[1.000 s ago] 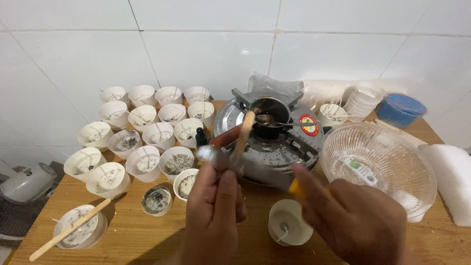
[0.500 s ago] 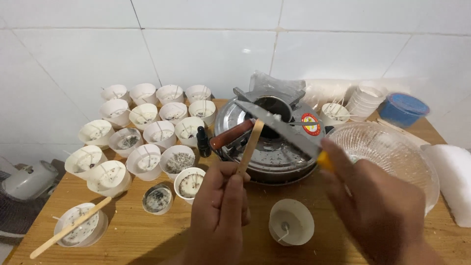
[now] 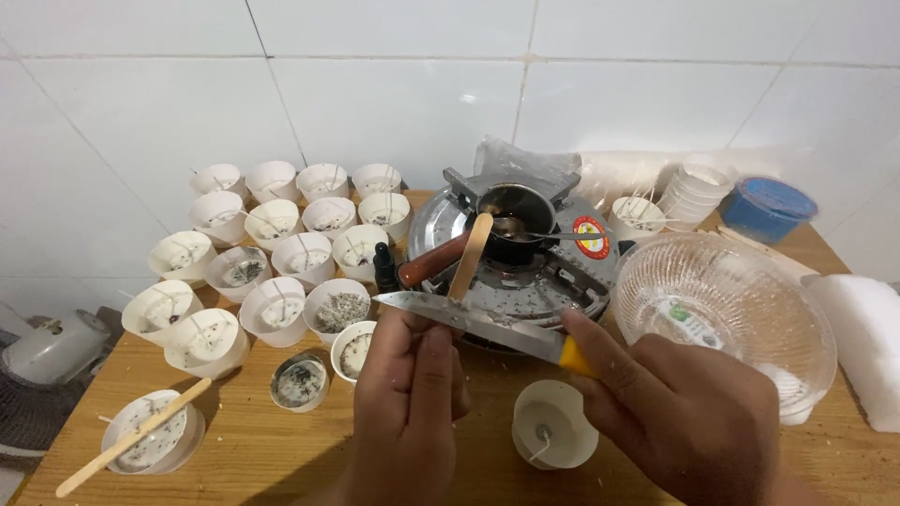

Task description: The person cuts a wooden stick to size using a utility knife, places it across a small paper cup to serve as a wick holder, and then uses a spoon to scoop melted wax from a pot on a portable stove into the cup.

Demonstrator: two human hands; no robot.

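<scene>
My left hand (image 3: pixel 408 398) holds a flat wooden stick (image 3: pixel 470 254) upright over the table's middle. My right hand (image 3: pixel 689 417) grips a knife by its yellow handle (image 3: pixel 574 357); the steel blade (image 3: pixel 459 315) lies across the stick's lower end, pointing left. Below the hands stands a white cup (image 3: pixel 553 424) with wax and a wick. Behind the stick sits a small dark pot (image 3: pixel 511 218) with a reddish handle on a round metal stove (image 3: pixel 525 272).
Several white cups (image 3: pixel 281 234) with wicks crowd the left side of the wooden table (image 3: pixel 244 459). A cup with another wooden stick (image 3: pixel 131 439) sits front left. A clear glass bowl (image 3: pixel 727 309) stands right, a blue-lidded tub (image 3: pixel 767 208) and stacked cups (image 3: pixel 696 192) behind it.
The knife has swung down from pointing up-left to lying almost level across the stick. My right hand has moved in toward my left hand.
</scene>
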